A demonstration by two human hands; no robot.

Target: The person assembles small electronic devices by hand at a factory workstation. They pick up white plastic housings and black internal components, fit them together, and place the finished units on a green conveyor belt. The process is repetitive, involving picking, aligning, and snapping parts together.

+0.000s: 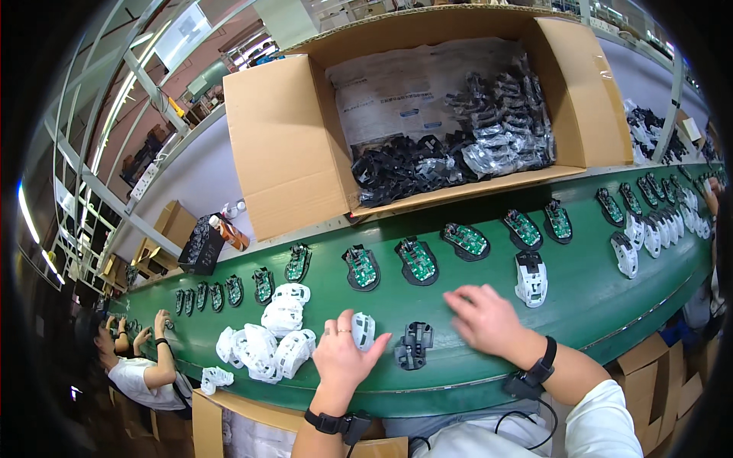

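My left hand [343, 355] is closed around a small white mouse shell [364, 331], which sits between its fingers and outstretched thumb, low over the green belt [397, 309]. To the right of it, a black plastic mouse part [414, 346] lies on the belt between my two hands. My right hand [489, 322] hovers to the right of that part, its fingers apart and pointing left, with nothing seen in them. Beyond my hands stands a row of black mouse bases with green circuit boards, one of them a base [418, 262] straight ahead.
White mouse shells [263, 351] are heaped left of my left hand. A white-topped mouse [531, 279] stands beyond my right hand, with several more farther right. A large open carton [290, 145] of black parts stands behind the belt. A co-worker [145, 374] works at far left.
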